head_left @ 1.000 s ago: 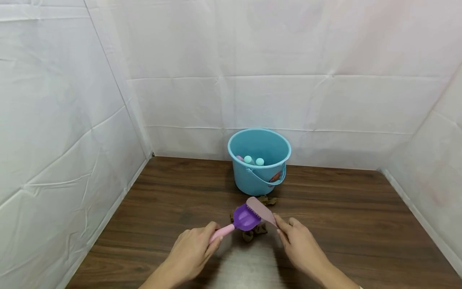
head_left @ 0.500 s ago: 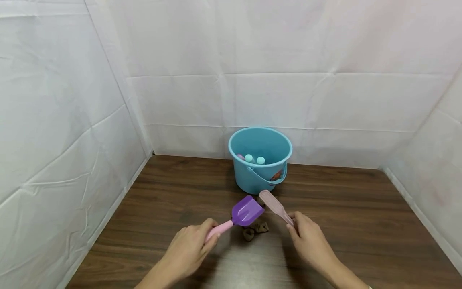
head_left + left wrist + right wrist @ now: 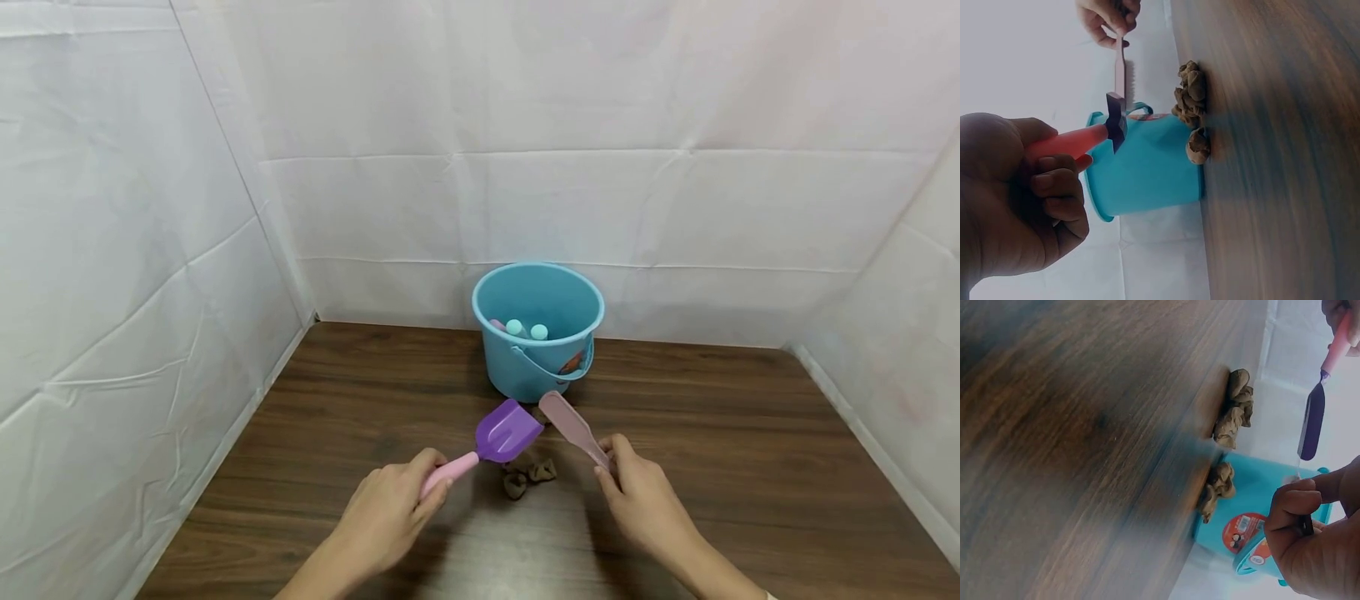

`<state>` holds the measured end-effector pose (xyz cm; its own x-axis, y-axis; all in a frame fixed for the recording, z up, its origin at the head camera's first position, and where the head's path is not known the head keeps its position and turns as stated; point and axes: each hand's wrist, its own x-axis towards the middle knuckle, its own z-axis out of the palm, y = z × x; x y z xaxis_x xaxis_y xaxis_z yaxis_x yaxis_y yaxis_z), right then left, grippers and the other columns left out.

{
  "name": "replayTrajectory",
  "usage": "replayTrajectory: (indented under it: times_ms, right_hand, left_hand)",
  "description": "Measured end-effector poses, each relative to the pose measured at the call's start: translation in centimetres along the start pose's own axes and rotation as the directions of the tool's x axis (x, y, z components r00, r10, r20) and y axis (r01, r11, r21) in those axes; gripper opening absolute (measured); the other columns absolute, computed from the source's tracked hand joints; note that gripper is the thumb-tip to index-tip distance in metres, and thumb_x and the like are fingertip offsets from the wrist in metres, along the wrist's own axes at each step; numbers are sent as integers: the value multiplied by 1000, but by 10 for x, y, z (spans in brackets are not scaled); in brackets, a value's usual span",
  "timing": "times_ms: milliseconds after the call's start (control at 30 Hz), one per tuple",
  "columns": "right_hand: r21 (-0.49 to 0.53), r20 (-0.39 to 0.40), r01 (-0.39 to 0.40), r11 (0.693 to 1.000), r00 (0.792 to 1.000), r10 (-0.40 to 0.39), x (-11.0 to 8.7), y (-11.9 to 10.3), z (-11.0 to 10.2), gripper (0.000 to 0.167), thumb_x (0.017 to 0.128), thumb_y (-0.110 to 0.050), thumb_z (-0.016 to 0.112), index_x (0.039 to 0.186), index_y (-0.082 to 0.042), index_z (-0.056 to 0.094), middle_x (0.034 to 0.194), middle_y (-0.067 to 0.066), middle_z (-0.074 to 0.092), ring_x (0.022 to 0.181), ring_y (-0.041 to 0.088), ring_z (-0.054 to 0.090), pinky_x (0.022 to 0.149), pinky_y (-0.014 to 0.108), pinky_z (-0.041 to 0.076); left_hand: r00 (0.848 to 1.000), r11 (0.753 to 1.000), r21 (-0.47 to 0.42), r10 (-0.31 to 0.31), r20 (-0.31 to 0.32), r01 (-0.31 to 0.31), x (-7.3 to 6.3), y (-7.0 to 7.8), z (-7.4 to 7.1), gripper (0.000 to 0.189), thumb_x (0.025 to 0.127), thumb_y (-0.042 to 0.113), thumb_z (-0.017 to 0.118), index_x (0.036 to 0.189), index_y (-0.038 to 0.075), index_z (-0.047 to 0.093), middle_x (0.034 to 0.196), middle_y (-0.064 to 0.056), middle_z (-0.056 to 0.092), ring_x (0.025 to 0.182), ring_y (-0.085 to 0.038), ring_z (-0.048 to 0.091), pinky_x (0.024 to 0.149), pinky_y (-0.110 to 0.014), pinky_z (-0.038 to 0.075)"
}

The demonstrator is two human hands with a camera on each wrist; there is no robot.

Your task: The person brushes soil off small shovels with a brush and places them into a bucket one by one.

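My left hand point(image 3: 386, 508) grips the pink handle of a small purple shovel point(image 3: 508, 431), its bare blade held above the table. My right hand point(image 3: 641, 496) pinches the thin handle of a pale pink brush point(image 3: 567, 419). A row of short bristles shows along one side of the brush point(image 3: 1124, 80) in the left wrist view. The brush head and the blade's edge stand close together, slightly apart in the head view. Below them, brown clay-like lumps point(image 3: 542, 472) lie on the table; the shovel and brush partly cover them. In the right wrist view, two clusters of lumps point(image 3: 1232, 419) show.
Behind the lumps stands a light blue bucket point(image 3: 525, 367) with its handle hanging at the front. Mint-capped items point(image 3: 514, 327) and something pink lie inside it. Dark wood tabletop point(image 3: 735, 450) extends to both sides, and white sheeting point(image 3: 600, 208) encloses the back and sides.
The brush has moved off the shovel's blade, to the right and away from me, and has turned. The shovel's blade has tilted and shifted slightly. The bucket stays put.
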<state>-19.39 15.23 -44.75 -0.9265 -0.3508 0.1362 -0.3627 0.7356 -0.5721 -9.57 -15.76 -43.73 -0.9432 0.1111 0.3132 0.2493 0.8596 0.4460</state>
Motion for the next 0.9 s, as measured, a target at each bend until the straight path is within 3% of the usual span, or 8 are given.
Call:
replayTrajectory:
  times_ms: [200,300,433,600,733,900]
  right_hand:
    - [-34,-21,23,999,1000,-23,-1,1,0,19,99,-5,62,116,-10,55,72,-1,54,54,8,45,47,24,38]
    - [-65,-19,36,997,999,-37,0,2,0,22,99,-3,59,119,-13,58,87,4,66,62,10,49,52,26,39]
    - [-112,10,42,993,999,-41,-1,1,3,30,102,-6,55,130,-14,63,100,7,67,69,12,47,57,27,39]
    - [-137,50,25,990,999,-18,-4,-3,10,32,105,-14,53,136,-10,62,80,0,49,63,13,39,53,26,36]
    - [-140,57,47,989,998,-39,-8,-12,17,25,104,-17,57,127,-11,65,79,-3,48,62,11,40,53,26,36]
    - [-135,47,128,982,991,-123,-18,-27,28,8,102,-17,61,109,-15,64,80,-8,46,66,6,41,57,24,38]
  left_hand:
    - [1000,1000,1,-26,0,26,-1,0,-5,14,100,27,65,109,16,65,60,14,41,49,-1,38,44,-23,33]
    - [1000,1000,7,-28,-14,28,-2,1,-8,14,99,28,65,109,17,65,60,14,42,50,-2,39,45,-23,34]
    - [999,1000,7,-21,-38,21,-2,1,-13,13,99,27,66,108,18,65,61,15,42,51,-2,40,47,-23,35]
    - [998,1000,4,-13,-53,13,-1,1,-15,13,99,27,67,108,19,65,62,15,43,51,-2,40,47,-23,35]
    - [998,1000,-6,-10,-55,10,1,4,-16,14,99,28,65,109,18,65,61,15,42,51,-1,40,46,-23,35]
    - [998,1000,-9,2,-55,-3,3,9,-14,15,100,30,64,109,18,64,61,14,42,51,-2,39,47,-23,35]
